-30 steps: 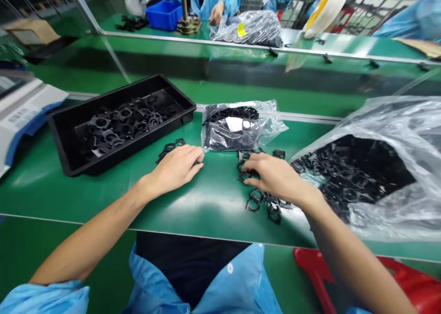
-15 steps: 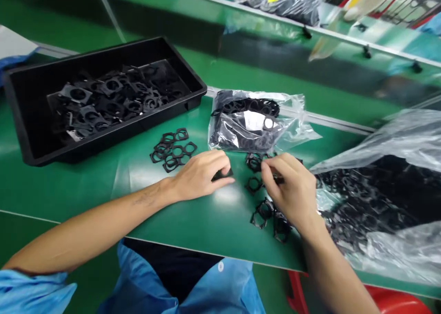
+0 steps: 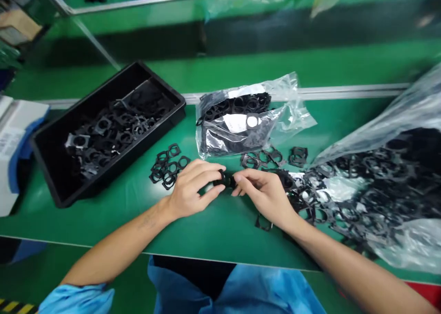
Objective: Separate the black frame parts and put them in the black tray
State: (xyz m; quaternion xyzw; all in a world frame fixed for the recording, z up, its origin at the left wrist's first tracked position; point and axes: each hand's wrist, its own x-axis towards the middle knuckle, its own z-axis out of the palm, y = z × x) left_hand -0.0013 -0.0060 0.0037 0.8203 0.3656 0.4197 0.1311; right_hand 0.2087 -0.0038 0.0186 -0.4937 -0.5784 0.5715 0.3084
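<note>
Here, the left hand (image 3: pixel 191 187) pinches a black part (image 3: pixel 222 178) in its fingers, mid-worktop (image 3: pixel 213 233); the right hand's (image 3: pixel 267 192) fingers meet its right end, grip unclear. Rings (image 3: pixel 166 168) lie left, a bag (image 3: pixel 220 141) far.

We hold our hands close together in front of our body, fingertips facing. On our left hand (image 3: pixel 193 187), bent fingers arch above the thumb; on our right hand (image 3: pixel 265 192), thumb and fingers bend inward. Our bare left forearm (image 3: pixel 120 245) and right forearm (image 3: pixel 344 259) slant toward each other.
</note>
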